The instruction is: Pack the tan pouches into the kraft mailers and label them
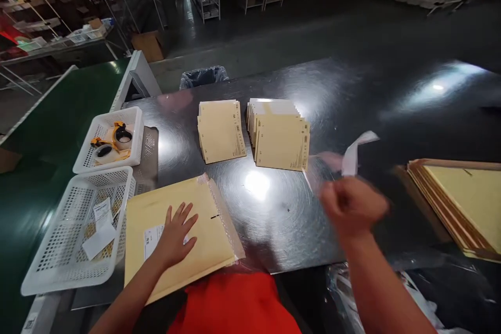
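Observation:
A large yellow padded envelope [211, 237] lies at the near left of the dark table, its clear flap edge toward the right. My left hand [176, 235] rests flat on it with fingers spread, partly covering a white printed label [151, 240]. Over the table to the right, my right hand [354, 203] is closed in a fist, slightly blurred. A thin white strip [351, 159] sticks up out of that fist, curling at its top; it looks like peeled-off backing.
Two stacks of small yellow cards or booklets [221, 133] stand mid-table. More yellow envelopes [465, 203] are piled at right. One white basket [136, 138] holds tape dispensers [113, 143]; another basket [43, 271] holds paper slips. A green conveyor [78, 99] runs along the left.

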`<move>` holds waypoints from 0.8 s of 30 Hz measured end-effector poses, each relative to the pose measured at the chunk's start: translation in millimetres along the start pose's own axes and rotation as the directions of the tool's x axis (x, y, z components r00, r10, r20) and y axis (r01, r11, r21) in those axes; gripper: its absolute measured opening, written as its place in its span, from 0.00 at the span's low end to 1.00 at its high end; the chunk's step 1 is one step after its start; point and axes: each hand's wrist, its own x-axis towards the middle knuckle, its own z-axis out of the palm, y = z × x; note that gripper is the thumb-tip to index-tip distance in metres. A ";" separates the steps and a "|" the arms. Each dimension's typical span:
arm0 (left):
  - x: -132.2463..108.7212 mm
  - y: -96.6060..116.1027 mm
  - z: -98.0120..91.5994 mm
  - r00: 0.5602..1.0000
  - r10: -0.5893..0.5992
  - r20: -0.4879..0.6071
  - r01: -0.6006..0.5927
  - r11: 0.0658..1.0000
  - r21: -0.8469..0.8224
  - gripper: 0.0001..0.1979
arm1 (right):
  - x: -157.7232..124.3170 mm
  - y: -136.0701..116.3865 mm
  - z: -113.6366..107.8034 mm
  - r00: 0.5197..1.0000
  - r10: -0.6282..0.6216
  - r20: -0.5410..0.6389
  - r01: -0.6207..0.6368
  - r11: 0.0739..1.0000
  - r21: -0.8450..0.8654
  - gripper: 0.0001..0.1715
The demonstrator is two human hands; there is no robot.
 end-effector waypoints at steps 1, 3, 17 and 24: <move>2.7 3.9 -1.1 1.000 -0.006 -0.008 0.006 1.000 0.001 0.21 | -10.6 -3.5 19.4 0.995 -0.047 0.090 0.059 0.988 -0.144 0.21; 7.2 9.1 -0.7 1.000 -0.014 -0.009 0.014 1.000 -0.015 0.17 | -31.7 -13.2 69.7 0.942 -0.102 0.320 0.215 0.915 -0.342 0.18; 6.8 9.1 15.4 1.000 0.030 -0.009 -0.030 0.999 0.015 0.20 | -62.9 -47.6 221.3 0.701 -0.198 0.686 0.554 0.756 -0.349 0.12; 5.3 3.6 18.4 0.999 0.034 0.015 -0.035 0.999 0.020 0.22 | 26.1 -84.4 278.4 0.836 -0.113 0.537 0.421 0.760 -0.496 0.18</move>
